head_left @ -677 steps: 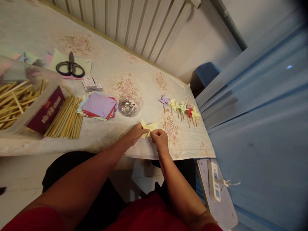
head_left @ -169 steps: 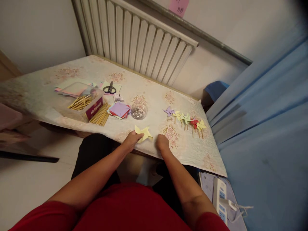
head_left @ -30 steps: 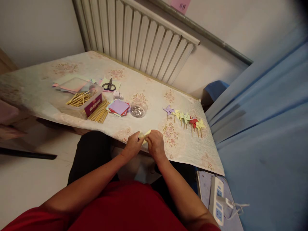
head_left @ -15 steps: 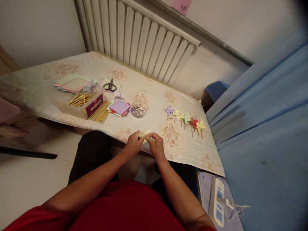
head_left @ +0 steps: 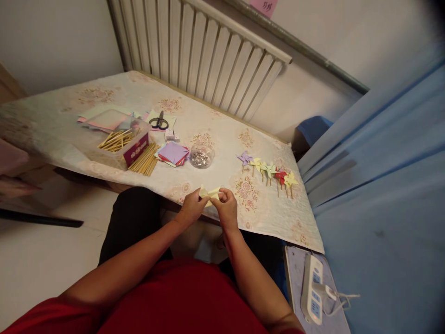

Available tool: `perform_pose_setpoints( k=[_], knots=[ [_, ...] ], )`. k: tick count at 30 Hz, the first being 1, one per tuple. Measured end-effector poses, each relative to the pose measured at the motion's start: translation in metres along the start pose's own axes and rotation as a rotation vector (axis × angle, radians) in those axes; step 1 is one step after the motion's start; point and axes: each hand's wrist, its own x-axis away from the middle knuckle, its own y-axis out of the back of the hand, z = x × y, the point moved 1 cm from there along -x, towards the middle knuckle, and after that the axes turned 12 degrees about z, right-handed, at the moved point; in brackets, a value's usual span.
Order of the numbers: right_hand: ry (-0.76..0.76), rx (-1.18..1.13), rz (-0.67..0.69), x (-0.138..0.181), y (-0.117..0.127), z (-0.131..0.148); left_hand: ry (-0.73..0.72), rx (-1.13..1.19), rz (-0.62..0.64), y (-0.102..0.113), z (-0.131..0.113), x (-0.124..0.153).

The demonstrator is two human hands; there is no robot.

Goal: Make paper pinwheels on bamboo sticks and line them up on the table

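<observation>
Just above the table's front edge, a piece of yellow paper [head_left: 212,193] is held between my two hands. My left hand [head_left: 193,204] pinches its left side, thumb pressed on top. The fingers of my right hand [head_left: 226,207] are closed on its right side, where part of the paper is curled or folded. The fingers cover much of the paper, so its full shape cannot be made out. Beyond my hands lie a stack of coloured paper squares [head_left: 173,153], purple on top, and a round clear container [head_left: 201,155] with small shiny pieces.
Several paper pinwheels on sticks [head_left: 268,170] lie on the right. A plastic box of sticks [head_left: 137,148], loose sticks [head_left: 145,163] and scissors [head_left: 159,121] are on the left. A power strip [head_left: 312,290] rests at lower right. Another person's hand [head_left: 17,186] shows at far left.
The right fingers have shifted up slightly on the yellow paper, and more of its curled right part shows. My left hand keeps its pinch.
</observation>
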Motion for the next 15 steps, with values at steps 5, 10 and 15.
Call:
perform_pose_setpoints(
  k=[5,10,15],
  knots=[
    [-0.046,-0.065,0.107,-0.002,0.004,-0.002,-0.012,0.142,-0.004,-0.003,0.008,-0.001],
    [-0.16,-0.126,0.149,-0.003,0.01,0.003,-0.005,0.172,0.03,-0.005,0.006,-0.001],
    [-0.249,-0.278,0.287,-0.005,0.014,0.01,-0.028,0.199,0.1,-0.005,-0.001,0.003]
  ],
)
